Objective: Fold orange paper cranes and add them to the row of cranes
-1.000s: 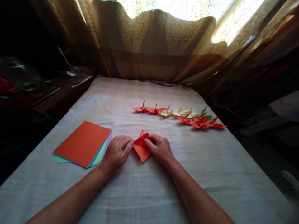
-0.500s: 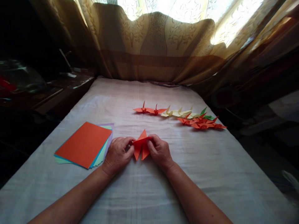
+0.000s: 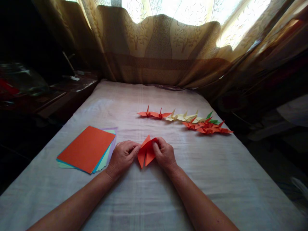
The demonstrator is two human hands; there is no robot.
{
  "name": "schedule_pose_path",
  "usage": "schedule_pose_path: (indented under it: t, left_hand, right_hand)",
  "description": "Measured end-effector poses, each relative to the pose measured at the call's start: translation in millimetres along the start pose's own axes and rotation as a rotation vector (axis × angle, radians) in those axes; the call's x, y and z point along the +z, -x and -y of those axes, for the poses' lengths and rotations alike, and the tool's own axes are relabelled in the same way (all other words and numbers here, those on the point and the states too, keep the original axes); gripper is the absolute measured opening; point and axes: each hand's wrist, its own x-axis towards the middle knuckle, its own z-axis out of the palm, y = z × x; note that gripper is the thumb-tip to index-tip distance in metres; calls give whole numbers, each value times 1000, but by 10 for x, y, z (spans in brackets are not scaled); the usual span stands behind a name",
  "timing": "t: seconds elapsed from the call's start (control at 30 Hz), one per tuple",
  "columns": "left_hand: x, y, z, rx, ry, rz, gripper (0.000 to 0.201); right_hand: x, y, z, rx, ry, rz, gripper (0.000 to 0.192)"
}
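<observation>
1. Fingers and thumbs clamp a folded orange paper [image 3: 147,148] from both sides: the left hand [image 3: 122,156] pinches its left edge, while the right hand [image 3: 166,154] grips its right edge, thumb on the near face.
2. Held between the hands, mid-cloth, the paper shows one point aimed away from the person and two toward them, split by a narrow gap.
3. Uneven pulling by the two thumbs could skew a crease or tear the thin sheet near that gap; a loosened pinch could let the upper layer spring out of line.
4. Just beside the left hand, a stack of coloured sheets [image 3: 86,149], orange on top, crowds that side; a sideways sweep of the wrist could disturb it.
5. Farther off to the right, orange birds [image 3: 208,125], cream birds [image 3: 178,116] and a green bird [image 3: 213,121] sit close together on the pale cloth [image 3: 134,205], well apart from the hands.
6. Beyond hangs a patterned curtain [image 3: 154,64], backlit; nothing blocks the paper.
</observation>
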Motion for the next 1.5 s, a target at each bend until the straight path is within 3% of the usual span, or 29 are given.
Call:
schedule_pose_path:
  t: [0.2,0.43,0.63,0.93,1.3,1.5]
  left_hand:
    - [48,-71,-9,-76,-75,0,18]
    - [-14,-163,20,-157,-24,138,18]
    - [-70,-193,59,-92,-19,212,25]
    - [-17,-166,26,-103,-90,171,18]
    - [66,-135,45,-58,-125,90,15]
    - [57,-139,16,-67,-124,100,16]
  right_hand:
    - [18,-12,-49,0,-124,50,25]
    - [3,4,-5,-1,-102,91,26]
    - [-16,10,9,-9,-88,102,24]
    - [-5,8,-6,-5,-116,101,19]
    - [-41,9,60,-29,-124,152,26]
    - [-15,13,113,30,-220,80,29]
